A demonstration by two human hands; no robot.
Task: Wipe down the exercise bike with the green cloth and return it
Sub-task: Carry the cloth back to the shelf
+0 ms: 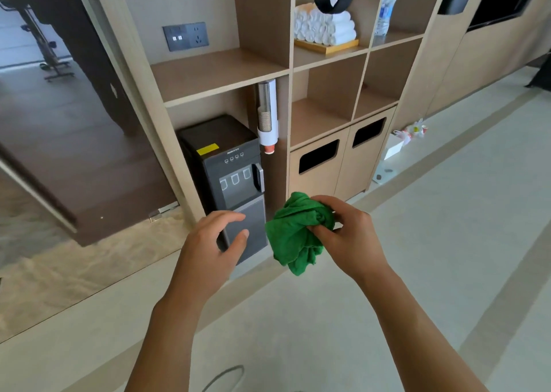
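A tan wooden shelf unit (226, 72) fills the wall ahead; a grey socket panel (185, 36) sits in its upper left bay; below it stands a dark water dispenser (229, 165), with a cup holder (267, 114) fixed just beside it; rolled white towels (325, 26) lie on a wooden tray (326, 47) in a higher bay, a water bottle (387, 7) in the next; two cabinet doors (337, 165) with dark slots close the bottom; the floor (417, 242) is pale with darker bands; a mirror (44, 108) is at the left.

The wooden shelf unit (220, 74) carries rolled white towels (323, 25) on a tray (326, 47).
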